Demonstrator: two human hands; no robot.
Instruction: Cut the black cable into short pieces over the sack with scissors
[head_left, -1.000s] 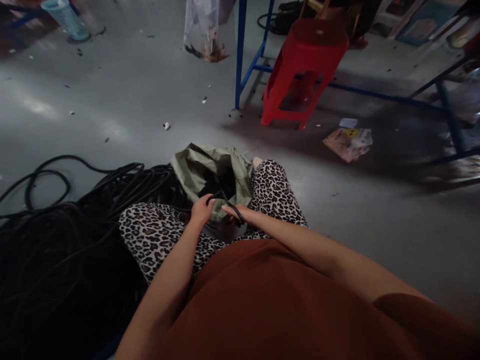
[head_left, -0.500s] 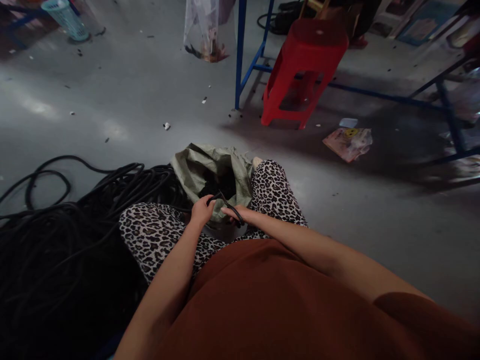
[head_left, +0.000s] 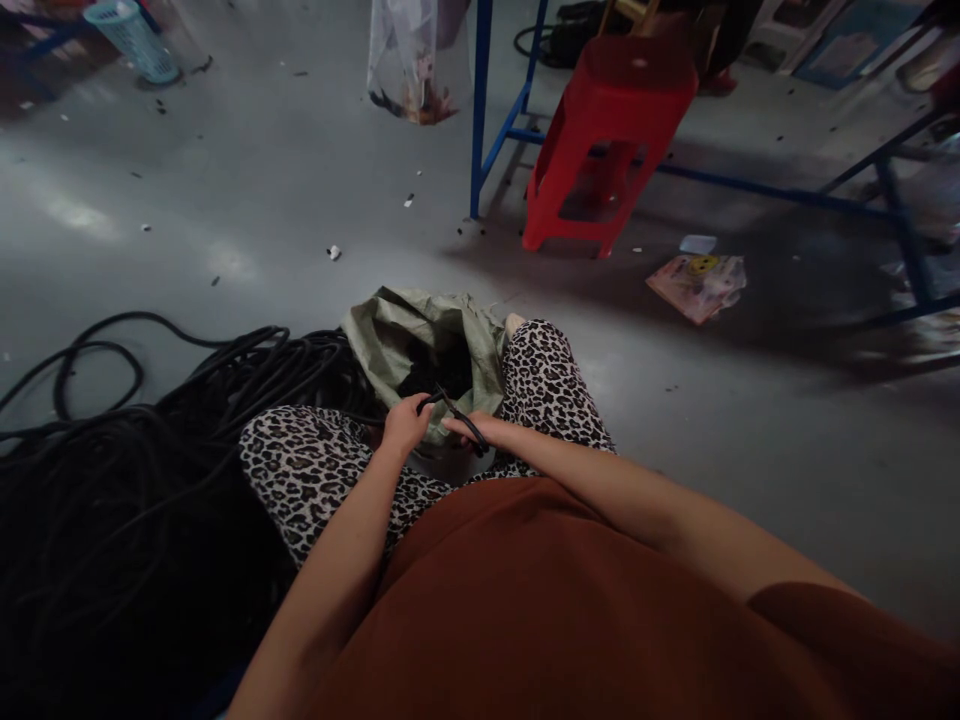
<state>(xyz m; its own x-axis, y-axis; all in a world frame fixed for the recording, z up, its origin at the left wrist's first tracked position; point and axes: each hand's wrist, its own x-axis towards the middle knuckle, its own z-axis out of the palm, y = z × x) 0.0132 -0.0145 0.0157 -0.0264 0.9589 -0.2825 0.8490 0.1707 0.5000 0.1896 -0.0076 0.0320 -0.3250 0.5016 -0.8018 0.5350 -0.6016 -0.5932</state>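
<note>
I sit on the floor with my knees in leopard-print trousers to either side. Between them, my left hand (head_left: 405,424) and my right hand (head_left: 474,428) are both closed on a short black cable piece (head_left: 452,408) that runs from one hand to the other. Just beyond the hands lies an open green woven sack (head_left: 390,335) with dark pieces inside. A big heap of black cables (head_left: 112,470) fills the floor at my left.
A red plastic stool (head_left: 611,140) stands ahead beside a blue metal frame leg (head_left: 478,110). A clear bag (head_left: 412,60) hangs at the top middle. A teal basket (head_left: 135,38) is far left; crumpled paper (head_left: 697,285) lies on the grey floor at right.
The black cable piece has shifted slightly between my hands; both hands stay in about the same place above the sack.
</note>
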